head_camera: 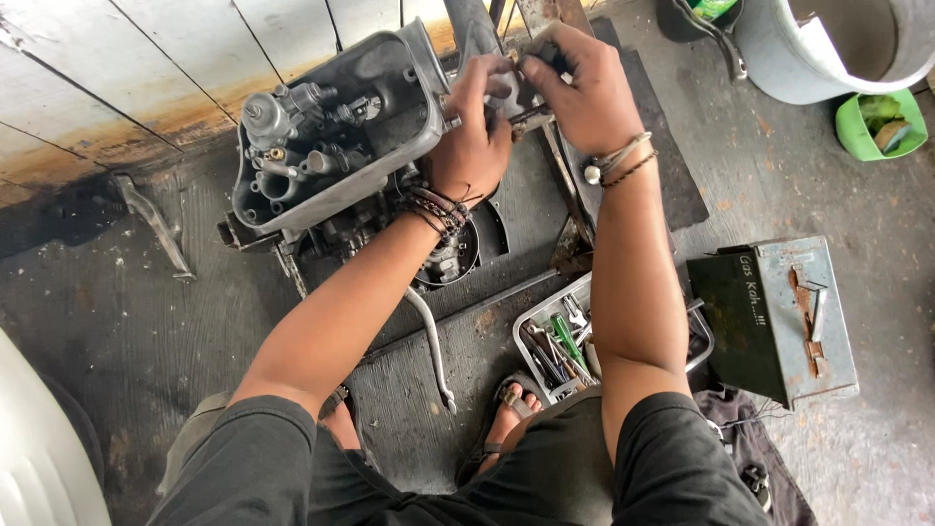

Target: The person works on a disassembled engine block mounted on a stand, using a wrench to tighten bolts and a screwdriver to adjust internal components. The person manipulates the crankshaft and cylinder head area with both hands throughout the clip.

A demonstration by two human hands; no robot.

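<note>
Fingers of left hand (475,127) and right hand (577,93) both pinched shut on a small metal part (513,109) at the right edge of the grey engine housing (336,127), 12 o'clock in view. Tool tray (560,341) at 5 o'clock, green metal box (774,317) at 4 o'clock, both on the floor.

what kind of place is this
Likely an informal repair workshop, worked on the floor: a grey engine housing under both hands, a tray of hand tools, and a metal toolbox on bare concrete.
</note>
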